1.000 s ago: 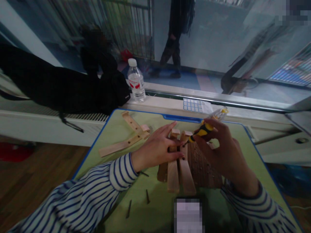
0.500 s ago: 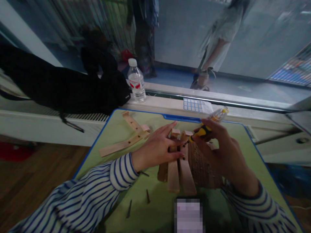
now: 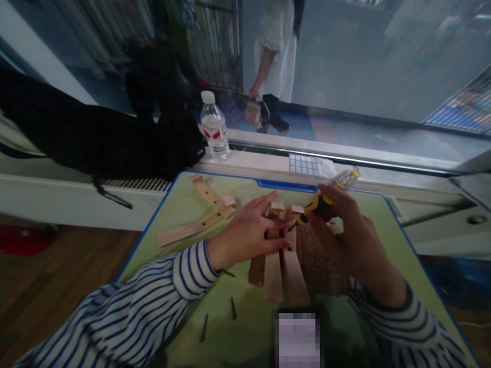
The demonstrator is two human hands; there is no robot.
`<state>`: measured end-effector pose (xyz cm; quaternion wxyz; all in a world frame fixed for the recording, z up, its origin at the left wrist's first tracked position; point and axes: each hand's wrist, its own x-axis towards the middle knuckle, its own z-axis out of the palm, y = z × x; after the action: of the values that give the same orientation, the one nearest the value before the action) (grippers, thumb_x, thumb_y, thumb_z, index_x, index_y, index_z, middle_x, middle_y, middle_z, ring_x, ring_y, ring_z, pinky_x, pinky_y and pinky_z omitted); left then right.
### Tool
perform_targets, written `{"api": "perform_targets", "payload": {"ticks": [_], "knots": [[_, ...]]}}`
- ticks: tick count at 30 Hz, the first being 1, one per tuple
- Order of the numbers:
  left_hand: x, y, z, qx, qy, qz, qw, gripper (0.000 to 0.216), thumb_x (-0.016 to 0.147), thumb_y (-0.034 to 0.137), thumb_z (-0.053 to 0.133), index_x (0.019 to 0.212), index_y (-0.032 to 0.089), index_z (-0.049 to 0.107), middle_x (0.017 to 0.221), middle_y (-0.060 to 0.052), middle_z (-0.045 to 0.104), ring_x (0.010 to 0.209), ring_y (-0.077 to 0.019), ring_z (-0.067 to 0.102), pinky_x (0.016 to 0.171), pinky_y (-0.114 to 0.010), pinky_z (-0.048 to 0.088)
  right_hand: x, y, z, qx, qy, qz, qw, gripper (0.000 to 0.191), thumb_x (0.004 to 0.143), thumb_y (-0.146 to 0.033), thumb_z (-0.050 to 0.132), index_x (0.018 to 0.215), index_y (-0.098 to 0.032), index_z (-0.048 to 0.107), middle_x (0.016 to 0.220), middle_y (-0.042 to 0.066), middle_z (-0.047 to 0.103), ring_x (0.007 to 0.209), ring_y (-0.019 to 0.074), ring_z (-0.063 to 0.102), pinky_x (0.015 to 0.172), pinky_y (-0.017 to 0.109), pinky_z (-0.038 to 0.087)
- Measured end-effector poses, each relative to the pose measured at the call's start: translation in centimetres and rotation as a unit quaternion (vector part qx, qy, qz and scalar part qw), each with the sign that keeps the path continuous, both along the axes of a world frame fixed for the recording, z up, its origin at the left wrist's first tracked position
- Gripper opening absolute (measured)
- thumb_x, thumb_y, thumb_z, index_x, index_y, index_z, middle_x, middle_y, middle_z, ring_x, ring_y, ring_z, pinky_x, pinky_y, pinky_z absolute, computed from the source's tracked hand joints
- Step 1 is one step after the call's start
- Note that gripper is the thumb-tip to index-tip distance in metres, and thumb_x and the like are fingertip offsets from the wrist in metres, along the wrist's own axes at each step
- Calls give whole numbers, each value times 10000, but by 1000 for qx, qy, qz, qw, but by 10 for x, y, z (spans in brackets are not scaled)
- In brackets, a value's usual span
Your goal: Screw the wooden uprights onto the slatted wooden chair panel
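In my right hand (image 3: 353, 235) is a yellow-and-black screwdriver (image 3: 321, 203), slanted down to the left, fingers wrapped round its handle. Its tip end reaches a dark screw (image 3: 291, 226) at a light wooden piece with drilled holes (image 3: 296, 278). My left hand (image 3: 253, 227) lies across this piece and a similar wooden piece beside it (image 3: 273, 278), holding them with thumb and index finger near the screw; its other fingers stretch forward. Both pieces rest on a rough brown wooden block (image 3: 322, 260). The screw's point is hidden.
Two joined wooden pieces (image 3: 192, 232) lie at the left of the blue-edged table (image 3: 153, 286). Loose screws (image 3: 233, 308) and a blurred-out phone-like object (image 3: 298, 340) are nearer me. A water bottle (image 3: 215, 128) and black bag (image 3: 115, 138) sit on the sill; a person (image 3: 278, 56) is behind glass.
My right fingers and the screwdriver handle have shifted slightly; the tip stays at the same place. My left hand keeps still. Behind the glass, the person in white has moved left.
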<state>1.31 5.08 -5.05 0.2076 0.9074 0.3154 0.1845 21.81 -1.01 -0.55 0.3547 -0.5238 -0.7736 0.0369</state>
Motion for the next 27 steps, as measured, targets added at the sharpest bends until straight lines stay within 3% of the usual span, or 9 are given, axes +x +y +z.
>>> {"api": "perform_targets", "payload": {"ticks": [4,9,21,27], "knots": [[0,0,0,3,-1,2,1000,414,792,528,619,1141,311,662,1550,-24,188,1385,-305,265,1126,-462,255,0,0,0,-14,10,4,1000,514,872,-225,546,1348,-203,352,958,80,686,730,184,673,615,313,561],[0,0,-1,0,-3,4,1000,413,794,546,606,1125,309,673,1549,-20,191,1381,-310,272,1130,-460,249,1,-1,1,-25,5,6,1000,529,868,-187,534,1361,-199,343,854,46,678,700,175,670,584,282,546],[0,0,-2,-2,-3,2,1000,412,795,543,609,1143,329,659,1559,-9,159,1388,-305,258,1127,-454,249,-2,2,-5,25,-5,6,1000,539,878,-237,577,1365,-218,346,878,50,677,742,195,679,636,344,561],[0,1,-3,1,-4,0,1000,428,792,555,605,1130,301,669,1559,-24,156,1390,-309,249,1128,-458,245,-2,0,-2,7,8,21,1000,516,868,-202,569,1343,-200,368,1016,91,683,800,194,678,691,359,566]]}}
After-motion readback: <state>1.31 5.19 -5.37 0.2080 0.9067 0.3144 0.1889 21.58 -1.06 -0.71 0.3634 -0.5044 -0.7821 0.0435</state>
